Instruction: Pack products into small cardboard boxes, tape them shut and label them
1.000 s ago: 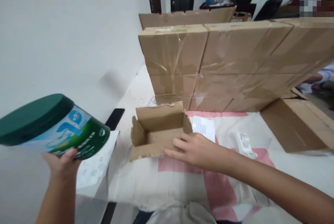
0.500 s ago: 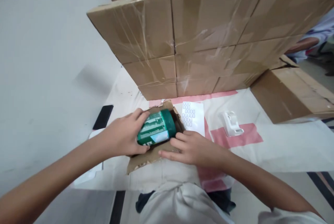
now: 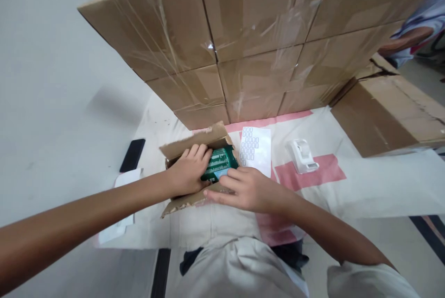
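A green jar [image 3: 218,163] with a printed label lies on its side inside a small open cardboard box [image 3: 191,146]. My left hand [image 3: 192,170] is wrapped over the jar's left end, down inside the box. My right hand [image 3: 241,188] is at the box's near right side, its fingers curled over the near flap and the jar's lower right part. The jar's lid end is partly hidden by the right hand and the box wall. The box's far and near flaps stand outward with torn edges.
Behind rises a wall of taped cartons [image 3: 257,64]. A printed sheet [image 3: 259,147], a white tape dispenser [image 3: 301,155] and an open carton [image 3: 378,117] are to the right. A black phone [image 3: 132,155] and white papers [image 3: 127,177] lie left. Another person's arm [image 3: 406,41] shows far right.
The jar has gone lower into the box, with my left hand following it down. My right hand stays by the box's near right side. The camera view has shifted slightly.
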`<move>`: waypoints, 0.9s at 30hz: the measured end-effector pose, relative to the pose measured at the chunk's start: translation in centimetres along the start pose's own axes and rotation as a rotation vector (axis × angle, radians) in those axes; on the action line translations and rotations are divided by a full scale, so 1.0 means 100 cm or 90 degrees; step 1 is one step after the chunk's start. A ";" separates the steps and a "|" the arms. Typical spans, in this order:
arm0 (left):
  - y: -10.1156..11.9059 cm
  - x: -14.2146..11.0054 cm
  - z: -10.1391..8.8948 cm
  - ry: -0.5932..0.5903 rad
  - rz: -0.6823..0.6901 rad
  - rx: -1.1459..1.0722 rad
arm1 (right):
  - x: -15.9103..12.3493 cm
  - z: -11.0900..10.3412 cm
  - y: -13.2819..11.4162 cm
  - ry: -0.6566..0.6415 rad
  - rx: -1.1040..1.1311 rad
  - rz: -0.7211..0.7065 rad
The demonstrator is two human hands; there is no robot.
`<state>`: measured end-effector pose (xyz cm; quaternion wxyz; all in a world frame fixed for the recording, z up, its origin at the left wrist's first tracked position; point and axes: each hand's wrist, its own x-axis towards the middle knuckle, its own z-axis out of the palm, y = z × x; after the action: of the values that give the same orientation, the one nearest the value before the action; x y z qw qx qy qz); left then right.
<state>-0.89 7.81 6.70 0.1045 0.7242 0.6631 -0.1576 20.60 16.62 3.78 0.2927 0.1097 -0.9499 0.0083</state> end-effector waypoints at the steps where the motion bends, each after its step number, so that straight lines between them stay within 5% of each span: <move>1: 0.002 0.003 0.002 -0.016 0.008 0.009 | 0.000 0.001 0.000 0.009 0.000 0.002; 7: 0.010 0.021 0.002 -0.079 0.010 0.050 | -0.008 0.005 -0.004 0.021 0.007 0.018; 11: -0.004 0.002 -0.024 -0.045 0.044 -0.017 | -0.031 0.014 -0.003 0.215 0.079 0.134; 14: -0.025 -0.042 -0.020 0.229 -0.013 -0.141 | -0.045 0.024 0.008 0.287 0.205 0.263; 16: -0.036 -0.073 0.006 0.514 -0.188 -0.204 | -0.048 0.034 0.018 0.198 0.278 0.274; 17: -0.040 -0.085 0.024 0.588 -0.216 -0.250 | -0.048 0.039 0.022 0.158 0.302 0.265; 20: -0.046 -0.101 0.078 0.474 -0.054 -0.356 | -0.045 0.053 0.026 0.153 0.338 0.267; 23: -0.048 -0.095 0.106 0.408 0.087 -0.440 | -0.038 0.061 0.020 0.222 0.351 0.312; 27: -0.051 -0.082 0.097 0.493 -0.065 -0.350 | -0.028 0.064 0.007 0.283 0.375 0.461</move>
<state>-7.45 -2.77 1.01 0.0292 0.6417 0.7052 0.3001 19.15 17.34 -3.01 0.4225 -0.1526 -0.7995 0.3989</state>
